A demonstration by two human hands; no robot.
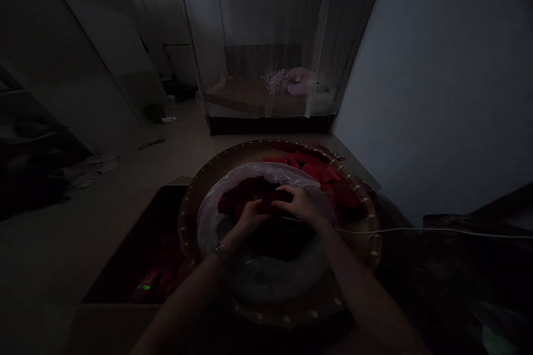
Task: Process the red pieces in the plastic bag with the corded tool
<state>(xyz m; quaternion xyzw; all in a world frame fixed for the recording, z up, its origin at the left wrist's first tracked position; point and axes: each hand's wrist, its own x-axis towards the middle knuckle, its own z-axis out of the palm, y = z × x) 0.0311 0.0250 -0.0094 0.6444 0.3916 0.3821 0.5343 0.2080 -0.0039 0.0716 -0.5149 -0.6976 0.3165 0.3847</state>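
My left hand (251, 217), with a bracelet on the wrist, and my right hand (300, 206) meet above the mouth of a clear plastic bag (214, 199). Between them they grip a dark red flat piece (270, 197), fingers curled at its two sides. In this dim light its exact kind does not show. More dark red pieces (233, 198) lie in the bag beyond my left hand. The bag sits in a round woven bamboo tray (197, 183). Bright red folded pieces (318, 169) are heaped in the tray at its far right.
An open cardboard box (125, 266) with red items stands left of the tray. A thin white cord (416, 229) runs in from the right. Ahead is a bed (250, 94) under a net. A pale wall (437, 94) rises on the right.
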